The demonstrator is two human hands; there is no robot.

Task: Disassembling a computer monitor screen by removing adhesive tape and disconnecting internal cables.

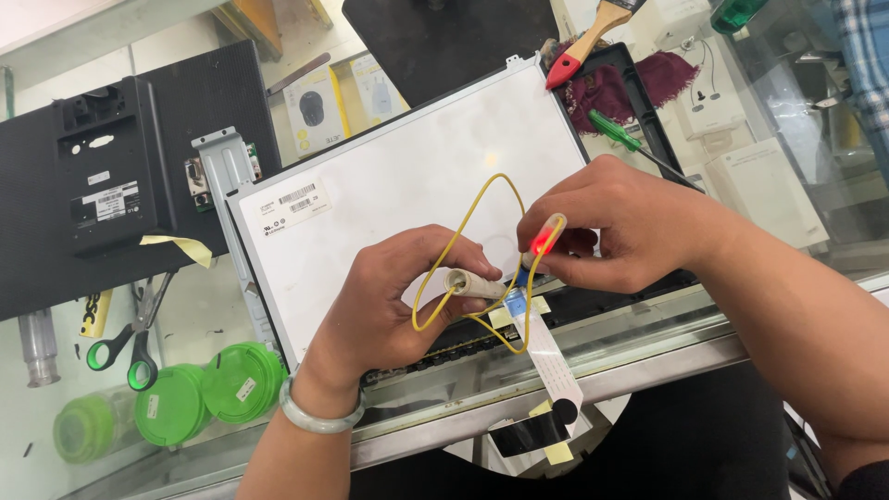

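Note:
A white display panel (389,185) lies back side up on the glass counter. My left hand (394,296), with a pale bangle at the wrist, pinches a beige probe (470,283) near the panel's lower edge. My right hand (616,227) grips a second probe whose tip glows red (544,236). A yellow wire (482,194) loops between the two probes. Both probe tips meet at the connector where a white flat ribbon cable (546,356) leaves the panel and hangs over the counter edge, ending in black tape.
A black monitor (111,176) lies back side up at left. Green-handled scissors (130,338) and green round containers (208,393) sit below it. A green screwdriver (616,132), a paintbrush (588,42) and a maroon cloth (639,79) lie behind the panel. White boxes (759,185) stand right.

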